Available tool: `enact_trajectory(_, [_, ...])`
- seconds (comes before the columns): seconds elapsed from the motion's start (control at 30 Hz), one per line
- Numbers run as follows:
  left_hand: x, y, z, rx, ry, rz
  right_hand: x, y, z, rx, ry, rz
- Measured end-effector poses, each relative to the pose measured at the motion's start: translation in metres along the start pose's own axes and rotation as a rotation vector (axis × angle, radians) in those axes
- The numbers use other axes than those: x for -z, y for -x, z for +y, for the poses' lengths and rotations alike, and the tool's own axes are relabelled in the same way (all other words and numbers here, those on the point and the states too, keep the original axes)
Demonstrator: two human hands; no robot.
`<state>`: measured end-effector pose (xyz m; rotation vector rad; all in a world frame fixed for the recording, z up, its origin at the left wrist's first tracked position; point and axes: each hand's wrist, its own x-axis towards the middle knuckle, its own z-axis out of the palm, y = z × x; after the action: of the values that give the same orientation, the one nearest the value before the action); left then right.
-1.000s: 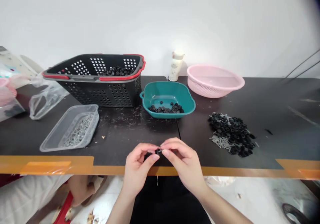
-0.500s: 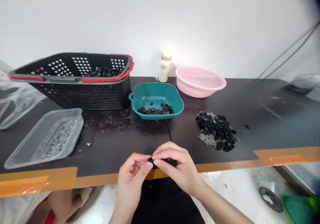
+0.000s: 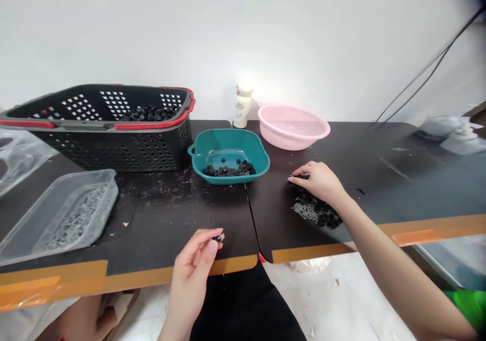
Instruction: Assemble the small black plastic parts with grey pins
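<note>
Near the table's front edge, my left hand (image 3: 197, 260) pinches a small black part (image 3: 218, 238) between thumb and fingertips. My right hand (image 3: 317, 181) is over the back of a pile of black parts (image 3: 322, 212), its thumb and fingers closed around something dark at the pile's far left side; the piece is mostly hidden. Thin grey pins (image 3: 306, 211) lie at the pile's left front. A teal basin (image 3: 228, 180) with small black rings in it stands behind my hands.
A black basket (image 3: 125, 148) of black parts stands back left, a clear tray (image 3: 110, 204) of grey pins before it. Behind are a white bottle (image 3: 242, 109) and a pink basin (image 3: 292, 139). Orange tape (image 3: 319, 252) edges the table. Another person's leg shows lower left.
My right hand has left my left hand and moved right and away to the pile. My left hand has kept its pinch on the black part. The view has shifted slightly.
</note>
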<state>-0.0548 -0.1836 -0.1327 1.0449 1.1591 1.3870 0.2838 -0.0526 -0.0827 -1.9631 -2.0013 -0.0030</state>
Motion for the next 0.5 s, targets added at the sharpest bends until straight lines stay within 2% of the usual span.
enact_trajectory(0.1, [0.000,0.002,0.000,-0.032,-0.036,-0.008,-0.010,-0.004,-0.005,-0.041,0.052,-0.018])
enact_trajectory(0.23, [0.002,0.003,-0.001,0.010,-0.051,0.023,-0.015,-0.008,-0.010,-0.078,-0.004,-0.032])
enact_trajectory(0.37, [0.001,0.004,-0.002,0.024,-0.057,0.057,-0.005,0.001,-0.020,-0.106,-0.221,-0.067])
enact_trajectory(0.5, [-0.005,0.005,0.005,-0.037,-0.067,0.032,0.010,0.036,-0.047,-0.110,-0.557,-0.176])
